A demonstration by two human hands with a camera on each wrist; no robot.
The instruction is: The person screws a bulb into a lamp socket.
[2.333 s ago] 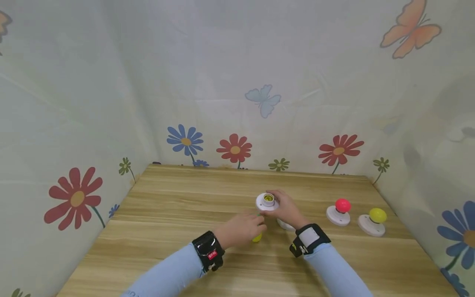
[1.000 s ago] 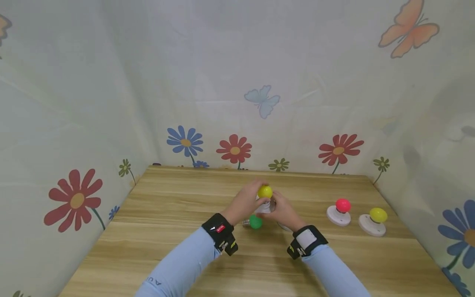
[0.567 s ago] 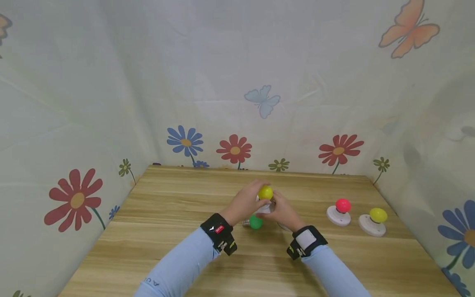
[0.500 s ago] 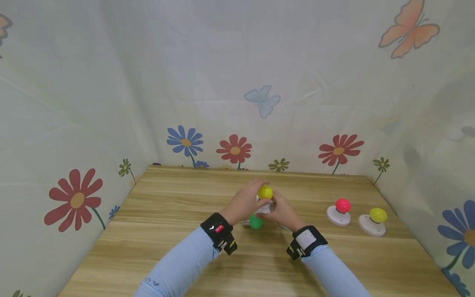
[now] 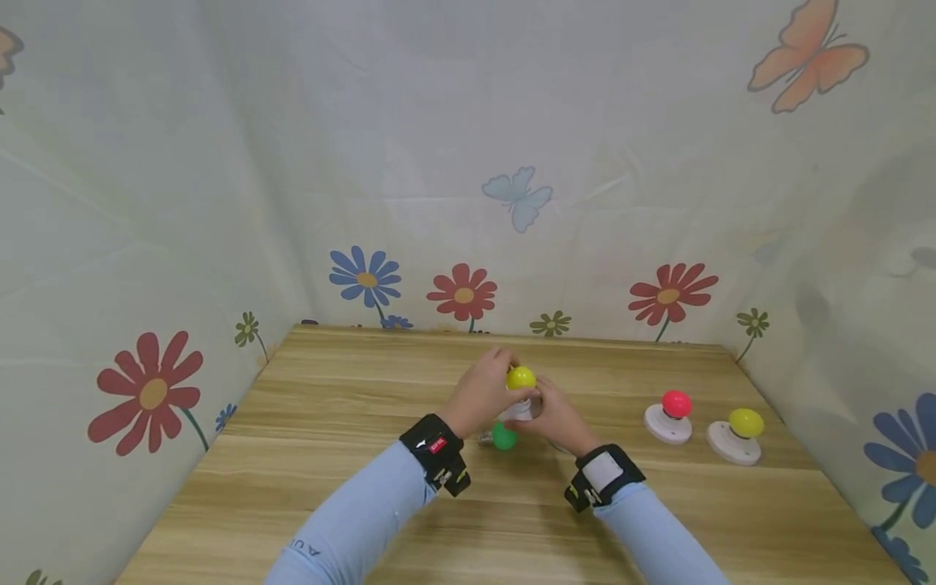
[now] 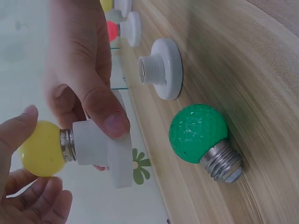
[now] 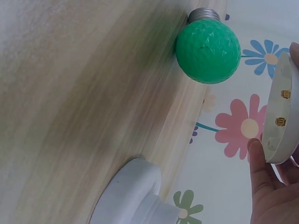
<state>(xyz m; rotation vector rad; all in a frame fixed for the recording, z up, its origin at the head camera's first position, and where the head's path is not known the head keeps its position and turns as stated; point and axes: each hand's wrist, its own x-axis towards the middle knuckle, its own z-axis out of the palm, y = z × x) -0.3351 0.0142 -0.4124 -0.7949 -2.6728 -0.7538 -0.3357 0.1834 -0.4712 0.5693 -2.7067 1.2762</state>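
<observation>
My left hand (image 5: 481, 394) holds a round yellow light bulb (image 6: 42, 148) between thumb and fingers. The bulb's metal screw base sits partly in the socket of a white lamp holder (image 6: 91, 144), with some thread showing. That holder is gripped by my right hand (image 5: 557, 418) at its round base, above the table. Its underside (image 7: 280, 112) with brass contacts faces the right wrist camera. Below the hands, a green bulb (image 6: 198, 133) lies on its side on the wood. Beside it stands another white lamp holder (image 6: 169, 69) with no bulb, mostly hidden by my right hand in the head view.
To the right on the wooden table (image 5: 351, 374) stand two more white holders, one with a red bulb (image 5: 676, 404), the other with a yellow bulb (image 5: 746, 423). A flower-printed curtain (image 5: 409, 203) borders the table at the back and sides.
My left hand has risen from low over the table and brought the yellow bulb to the holder in my right hand. Lately its fingers have shifted slightly around the bulb. The green bulb is uncovered.
</observation>
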